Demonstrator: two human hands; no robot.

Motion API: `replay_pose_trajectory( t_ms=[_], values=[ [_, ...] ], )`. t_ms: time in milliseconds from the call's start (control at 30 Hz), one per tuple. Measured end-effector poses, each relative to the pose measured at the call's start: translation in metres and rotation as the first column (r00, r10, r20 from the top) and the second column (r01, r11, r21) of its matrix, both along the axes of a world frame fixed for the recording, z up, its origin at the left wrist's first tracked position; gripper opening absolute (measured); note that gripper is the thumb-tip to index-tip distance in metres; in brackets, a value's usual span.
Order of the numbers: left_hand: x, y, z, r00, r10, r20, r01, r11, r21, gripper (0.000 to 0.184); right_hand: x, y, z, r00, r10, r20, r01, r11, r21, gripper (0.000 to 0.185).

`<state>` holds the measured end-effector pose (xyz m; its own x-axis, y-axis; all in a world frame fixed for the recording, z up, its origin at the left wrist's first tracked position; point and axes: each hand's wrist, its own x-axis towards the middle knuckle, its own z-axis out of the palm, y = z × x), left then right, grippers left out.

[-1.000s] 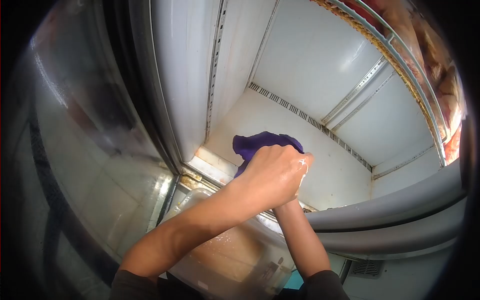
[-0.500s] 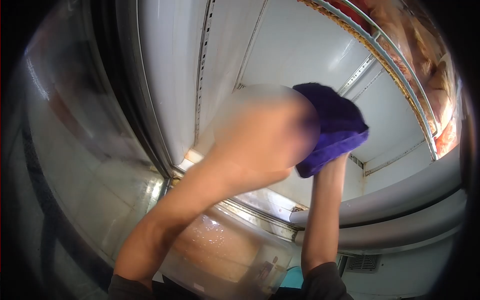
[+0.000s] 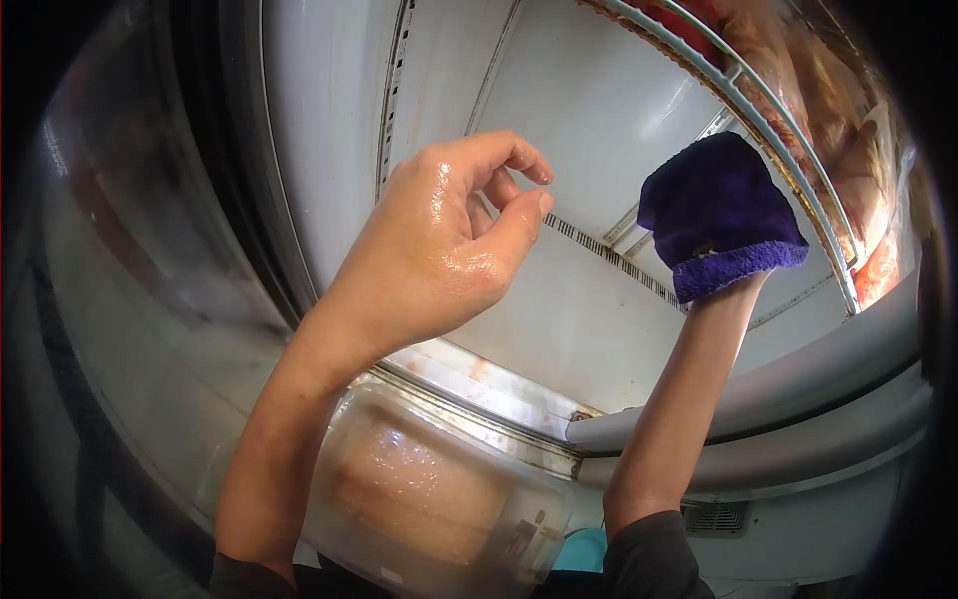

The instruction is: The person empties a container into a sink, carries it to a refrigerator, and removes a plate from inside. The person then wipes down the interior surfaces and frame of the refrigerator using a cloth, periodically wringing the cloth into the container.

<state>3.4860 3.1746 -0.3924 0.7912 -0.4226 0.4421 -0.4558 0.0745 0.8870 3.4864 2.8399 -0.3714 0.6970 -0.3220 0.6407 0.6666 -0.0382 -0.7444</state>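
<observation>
My left hand (image 3: 449,230) is raised at the centre, wet, with its fingers curled but apart and nothing between them. A dark purple cloth (image 3: 723,205) covers my right hand like a mitt, so the fingers are hidden and only the wrist shows below its fluffy edge. Both hands are above the white interior floor (image 3: 599,329) of a fridge-like cabinet, apart from each other.
A clear tub (image 3: 429,489) of cloudy liquid stands below, with a turquoise item (image 3: 584,549) beside it. A wire shelf (image 3: 738,90) with bagged meat (image 3: 858,180) is at the upper right. The door's glass (image 3: 150,299) fills the left.
The hands, earlier together at the purple cloth, have separated. The cloth moved up and right and now covers my right hand; my left hand has let it go and moved up and left.
</observation>
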Motion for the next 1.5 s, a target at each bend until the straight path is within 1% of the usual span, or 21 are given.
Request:
replay_pose_trajectory(
  t_ms=[133,167,200,233,267,300,333,367,433,500,533,733,800,1033,1100,1133,1167,1267,1300,1333,1500],
  values=[
    [0.001,0.002,0.0,1.0,-0.001,-0.005,0.0,1.0,-0.011,0.016,0.001,-0.009,0.007,0.991,0.107,0.086,-0.113,0.991,0.076,0.03],
    [0.001,0.002,0.001,1.0,-0.001,-0.004,0.001,1.0,-0.011,0.016,0.001,-0.003,0.009,0.955,0.249,0.16,-0.271,0.953,0.132,0.029],
    [0.001,0.002,0.001,1.0,-0.001,-0.001,0.001,1.0,-0.008,0.016,0.001,0.003,0.011,0.783,0.553,0.284,-0.605,0.783,0.146,0.033],
    [0.001,0.003,0.001,1.0,0.001,0.003,-0.001,1.0,-0.006,0.016,-0.004,0.007,0.018,0.459,0.762,0.456,-0.861,0.256,0.439,0.031],
    [0.001,0.003,0.002,1.0,0.0,-0.005,0.0,1.0,-0.012,0.016,-0.012,0.025,0.028,0.215,0.676,0.705,-0.725,-0.373,0.579,0.029],
    [0.001,0.003,0.002,1.0,0.0,-0.005,0.0,1.0,-0.013,0.016,-0.014,0.035,0.034,0.012,0.377,0.926,-0.386,-0.852,0.352,0.028],
    [0.002,0.003,0.001,1.0,-0.001,0.007,0.001,1.0,-0.012,0.016,-0.015,0.045,0.041,0.051,0.025,0.998,0.132,-0.991,0.018,0.027],
    [0.002,0.003,0.001,1.0,-0.001,0.017,0.002,1.0,-0.011,0.017,-0.019,0.067,0.04,0.143,-0.317,0.938,0.329,-0.878,-0.347,0.022],
    [0.001,0.003,0.003,1.0,-0.008,0.008,0.008,1.0,-0.01,0.017,-0.016,0.083,0.037,0.291,-0.59,0.753,0.463,-0.602,-0.651,0.017],
    [0.002,0.002,0.002,1.0,-0.017,0.005,0.017,1.0,-0.017,0.018,-0.003,0.081,0.035,0.163,-0.426,0.89,0.561,-0.702,-0.439,0.035],
    [0.002,0.003,0.002,1.0,-0.024,-0.011,0.024,1.0,-0.015,0.019,0.0,0.075,0.03,0.162,-0.428,0.889,0.556,-0.705,-0.441,0.035],
    [0.005,0.006,0.002,0.999,-0.03,-0.03,0.029,0.999,-0.042,0.02,0.014,0.059,0.01,0.363,-0.655,0.662,0.64,-0.341,-0.689,0.052],
    [0.006,0.006,0.002,0.999,-0.031,-0.033,0.029,0.998,-0.05,0.019,0.0,0.082,0.017,0.258,-0.499,0.827,0.622,-0.569,-0.537,0.033],
    [0.007,0.008,0.001,1.0,-0.013,0.009,0.013,0.998,-0.061,0.018,-0.022,0.087,0.024,0.29,-0.495,0.819,0.558,-0.608,-0.565,0.031],
    [0.007,0.008,0.0,1.0,-0.001,0.019,0.003,0.998,-0.065,0.018,-0.028,0.09,0.028,0.369,-0.491,0.789,0.497,-0.613,-0.614,0.029],
    [0.008,0.008,0.0,1.0,0.001,0.028,0.001,0.998,-0.059,0.018,-0.025,0.088,0.024,0.366,-0.633,0.682,0.516,-0.472,-0.715,0.03],
    [0.009,0.007,-0.001,0.999,0.003,0.038,-0.001,0.999,-0.052,0.018,-0.024,0.082,0.021,0.372,-0.631,0.681,0.514,-0.47,-0.717,0.03],
    [0.012,0.007,-0.003,0.998,0.018,0.065,-0.015,0.999,-0.052,0.019,-0.027,0.076,0.017,0.374,-0.526,0.764,0.508,-0.572,-0.644,0.034],
    [0.012,0.008,-0.003,0.997,0.022,0.078,-0.019,0.999,-0.049,0.018,-0.029,0.077,0.02,0.39,-0.509,0.768,0.433,-0.635,-0.64,0.034],
    [0.011,0.009,-0.001,0.998,0.019,0.058,-0.016,0.999,-0.039,0.018,-0.029,0.081,0.022,0.399,-0.599,0.694,0.265,-0.65,-0.712,0.038],
    [0.015,0.008,-0.007,0.998,0.025,0.063,-0.022,0.998,-0.056,0.018,0.001,0.028,0.009,0.344,-0.568,0.748,0.17,-0.746,-0.644,0.032]
  ],
)
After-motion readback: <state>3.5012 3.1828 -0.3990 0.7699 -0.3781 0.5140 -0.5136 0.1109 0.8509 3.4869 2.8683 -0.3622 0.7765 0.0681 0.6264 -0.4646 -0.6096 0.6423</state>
